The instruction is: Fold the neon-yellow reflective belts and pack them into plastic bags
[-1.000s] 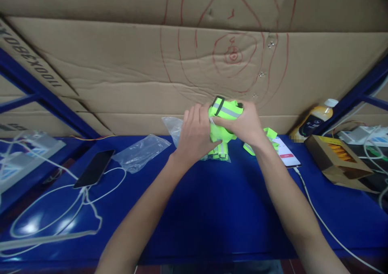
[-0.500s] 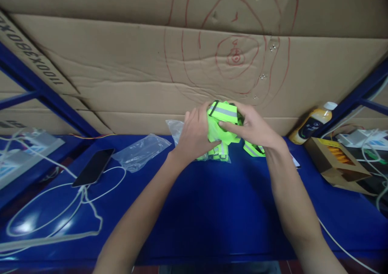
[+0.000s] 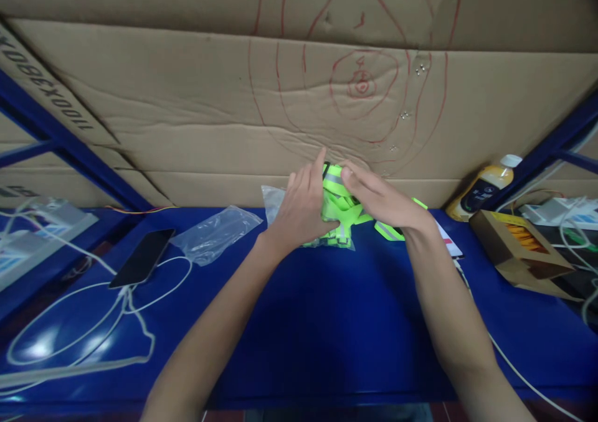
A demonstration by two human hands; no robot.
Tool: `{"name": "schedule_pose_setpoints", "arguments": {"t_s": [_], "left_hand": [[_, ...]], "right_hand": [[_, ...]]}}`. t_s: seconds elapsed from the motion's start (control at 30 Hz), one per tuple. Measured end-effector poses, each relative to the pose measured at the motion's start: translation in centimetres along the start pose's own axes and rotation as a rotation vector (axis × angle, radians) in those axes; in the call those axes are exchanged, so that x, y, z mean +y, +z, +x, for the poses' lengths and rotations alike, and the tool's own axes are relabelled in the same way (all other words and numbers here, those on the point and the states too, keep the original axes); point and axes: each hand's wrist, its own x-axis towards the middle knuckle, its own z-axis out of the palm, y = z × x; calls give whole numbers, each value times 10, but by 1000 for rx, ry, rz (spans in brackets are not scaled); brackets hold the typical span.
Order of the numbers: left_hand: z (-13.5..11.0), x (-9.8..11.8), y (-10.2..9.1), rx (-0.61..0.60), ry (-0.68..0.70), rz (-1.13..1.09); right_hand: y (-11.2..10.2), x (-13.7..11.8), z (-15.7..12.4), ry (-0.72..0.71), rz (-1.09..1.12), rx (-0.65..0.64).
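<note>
A bundle of neon-green reflective straps (image 3: pixel 344 205) with grey stripes and a black buckle stands between my two hands, at the back of the blue table. My left hand (image 3: pixel 301 207) grips its left side, fingers pointing up and thumb across the lower front. From the right, my right hand (image 3: pixel 376 195) holds the bundle, thumb near the top; some of its fingers are hidden. Below the bundle lie more green straps in a clear bag (image 3: pixel 334 238), partly covered by my left hand. Another green strap piece (image 3: pixel 389 231) rests beside my right wrist.
An empty clear plastic bag (image 3: pixel 217 234) and a phone (image 3: pixel 142 259) with white cables lie on the left. A juice bottle (image 3: pixel 486 188) and an open cardboard box (image 3: pixel 518 254) stand on the right. Cardboard (image 3: pixel 187 98) with red rings closes the back.
My right thumb has moved from the bundle's front up to its top edge. The bundle sits slightly lower, with its straps shifted. My left index finger points more upward.
</note>
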Motion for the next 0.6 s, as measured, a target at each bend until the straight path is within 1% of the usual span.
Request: {"name": "schedule_pose_setpoints", "arguments": {"t_s": [0.07,0.1,0.17,0.23,0.3,0.37,0.43,0.5,0.6], "left_hand": [[0,3,-2,22,4,23],[0,3,-3,32,0,23],[1,1,-3,24,-7,5],[1,-4,-4,1,6,-34],[1,-9,-7,8,9,-75],[1,-12,-12,63,-17,-63],[1,-12,-18,91,-58,6],[2,-10,-24,48,-106,52],[4,-7,-26,-58,-228,-31]], "right_hand": [[2,-2,3,-6,10,90],[2,-2,4,-7,-2,106],[0,-3,5,0,-13,73],[-2,-3,4,23,19,5],[-4,-2,3,33,50,-24],[-2,-1,2,32,14,31],[3,0,2,21,-62,133],[9,0,4,-9,-113,194],[14,1,6,-61,-139,184]]}}
